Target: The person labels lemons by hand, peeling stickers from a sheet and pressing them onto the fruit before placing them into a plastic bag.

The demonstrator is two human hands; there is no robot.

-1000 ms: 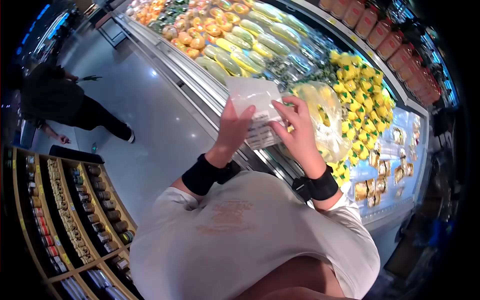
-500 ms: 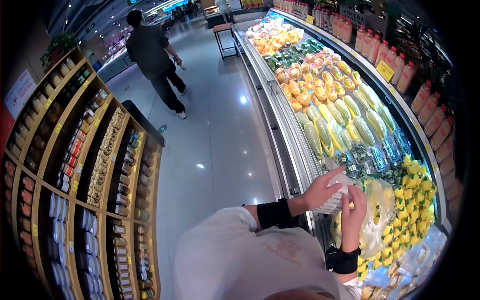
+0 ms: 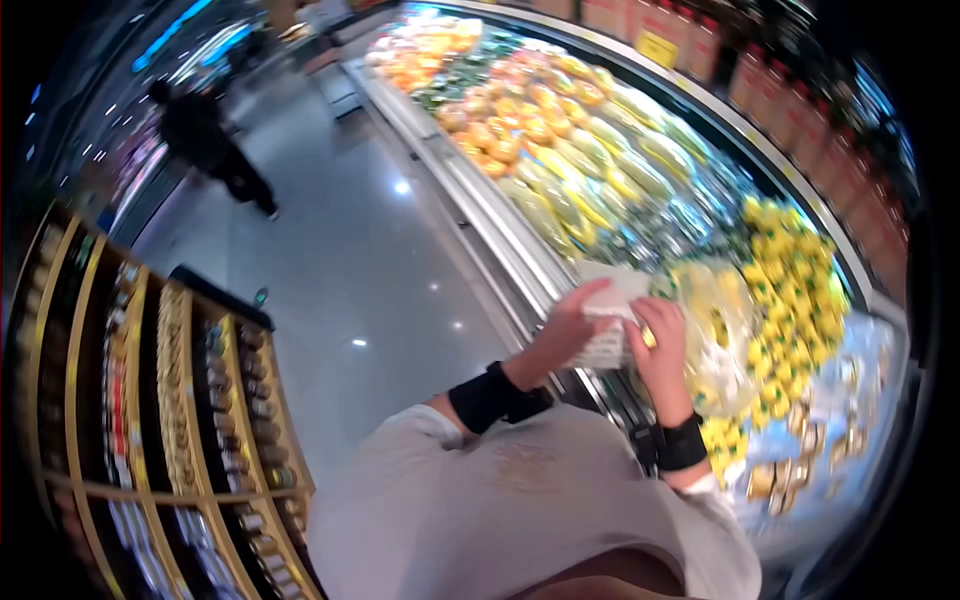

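Both hands are at the edge of the chilled display, on a whitish printed sheet [image 3: 618,290], possibly thin plastic, with rows of small print near its lower part. My left hand [image 3: 568,328] grips its left side, with the index finger stretched along it and the thumb apart. On the other side, my right hand [image 3: 662,345] has its bent fingers closed at the right edge of the sheet. Right beside that hand, a clear plastic bag [image 3: 725,350] with yellow produce showing through lies over the goods. Each wrist wears a black band.
Wrapped yellow and green produce [image 3: 590,170] fills the display, with small yellow packs [image 3: 790,290] at the right. Bottles [image 3: 790,120] line its back ledge. A wooden shelf of jars [image 3: 170,400] stands to the left; a person [image 3: 210,140] is up the aisle.
The view has swung and blurred, so the display sits further left and the shelf lower. The person has walked farther off. Both hands stay on the sheet, which now shows more of its upper part.
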